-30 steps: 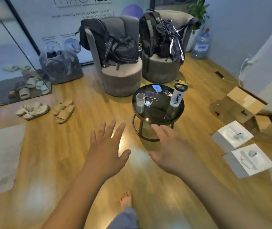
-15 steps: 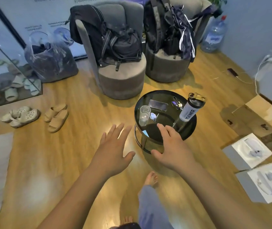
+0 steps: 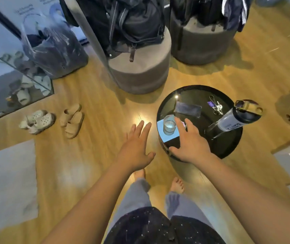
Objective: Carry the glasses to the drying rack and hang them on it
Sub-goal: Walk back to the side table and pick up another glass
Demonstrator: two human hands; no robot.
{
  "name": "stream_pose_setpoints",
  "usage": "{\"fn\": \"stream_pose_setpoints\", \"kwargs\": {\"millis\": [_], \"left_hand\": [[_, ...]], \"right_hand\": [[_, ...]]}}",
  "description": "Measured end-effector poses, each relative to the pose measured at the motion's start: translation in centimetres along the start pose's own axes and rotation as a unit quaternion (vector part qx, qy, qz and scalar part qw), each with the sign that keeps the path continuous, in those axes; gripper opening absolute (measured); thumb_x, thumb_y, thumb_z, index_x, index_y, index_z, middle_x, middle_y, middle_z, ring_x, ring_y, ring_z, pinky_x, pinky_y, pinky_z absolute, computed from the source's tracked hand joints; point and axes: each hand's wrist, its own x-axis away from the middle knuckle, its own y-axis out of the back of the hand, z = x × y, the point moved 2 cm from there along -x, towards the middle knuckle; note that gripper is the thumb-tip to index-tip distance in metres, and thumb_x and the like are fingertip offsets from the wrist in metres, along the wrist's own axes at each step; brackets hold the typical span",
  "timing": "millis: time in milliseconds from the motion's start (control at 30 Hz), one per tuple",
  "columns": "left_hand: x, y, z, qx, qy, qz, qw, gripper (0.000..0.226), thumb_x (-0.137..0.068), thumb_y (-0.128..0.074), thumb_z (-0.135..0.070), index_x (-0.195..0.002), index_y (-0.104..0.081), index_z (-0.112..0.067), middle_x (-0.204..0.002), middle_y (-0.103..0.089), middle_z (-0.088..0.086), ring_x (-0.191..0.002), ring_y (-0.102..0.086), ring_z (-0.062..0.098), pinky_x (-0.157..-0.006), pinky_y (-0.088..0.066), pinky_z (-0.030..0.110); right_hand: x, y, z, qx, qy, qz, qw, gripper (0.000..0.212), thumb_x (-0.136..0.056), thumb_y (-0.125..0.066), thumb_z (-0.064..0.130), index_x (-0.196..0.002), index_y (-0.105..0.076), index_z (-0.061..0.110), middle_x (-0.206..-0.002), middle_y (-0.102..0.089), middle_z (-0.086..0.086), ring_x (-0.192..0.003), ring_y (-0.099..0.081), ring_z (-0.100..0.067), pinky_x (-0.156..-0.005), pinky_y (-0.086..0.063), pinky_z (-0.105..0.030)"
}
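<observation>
A clear drinking glass (image 3: 169, 126) stands upright near the left edge of a round black side table (image 3: 228, 147). My right hand (image 3: 190, 143) hovers over the table just right of the glass, fingers spread, index finger close to the rim, holding nothing. To the left of the table, my left hand (image 3: 136, 148) is stretched out flat above the wooden floor, fingers apart and empty. No drying rack is in view.
On the table lie a phone (image 3: 187, 109), keys (image 3: 215, 105) and a tall shaker bottle (image 3: 236, 118). Two grey round chairs (image 3: 140, 71) with backpacks stand behind. Slippers (image 3: 73, 119) and sandals lie at the left, a plastic bag (image 3: 52, 48) by the glass wall.
I have stepped up to the table, which now lies right below me. My right hand has moved forward over it to beside the glass. My left hand stays out to the left.
</observation>
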Motion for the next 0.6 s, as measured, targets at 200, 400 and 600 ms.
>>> {"fn": "stream_pose_setpoints", "kwargs": {"millis": [200, 400, 600], "left_hand": [[-11.7, -1.5, 1.1, -0.003, -0.047, 0.072, 0.996, 0.096, -0.083, -0.067, -0.041, -0.155, -0.006, -0.022, -0.165, -0.006, 0.008, -0.151, -0.006, 0.031, -0.117, -0.019, 0.053], [-23.1, -4.6, 3.2, -0.026, -0.114, 0.173, 0.978, 0.098, -0.082, -0.072, -0.033, -0.154, -0.009, -0.015, -0.164, -0.012, 0.012, -0.149, -0.016, 0.031, -0.117, -0.026, 0.050], [-32.1, -8.4, 6.3, 0.033, -0.134, 0.252, 0.958, 0.101, -0.073, -0.080, -0.018, -0.152, -0.017, -0.013, -0.147, -0.043, 0.017, -0.125, -0.051, 0.037, -0.096, -0.051, 0.044]], "right_hand": [[-6.3, -3.2, -1.7, 0.012, -0.066, 0.041, 0.997, 0.101, -0.078, -0.065, 0.058, -0.148, 0.004, 0.035, -0.161, -0.007, -0.012, -0.143, -0.020, -0.036, -0.092, -0.048, -0.050], [-12.8, -6.8, -2.3, 0.009, -0.146, 0.075, 0.986, 0.104, -0.080, -0.070, 0.048, -0.150, 0.005, 0.031, -0.160, -0.009, -0.015, -0.141, -0.022, -0.035, -0.089, -0.048, -0.047], [-20.6, -11.3, -3.1, -0.040, -0.191, 0.156, 0.968, 0.106, -0.085, -0.068, 0.038, -0.150, 0.015, 0.034, -0.162, 0.007, -0.012, -0.146, -0.011, -0.036, -0.092, -0.049, -0.049]]}}
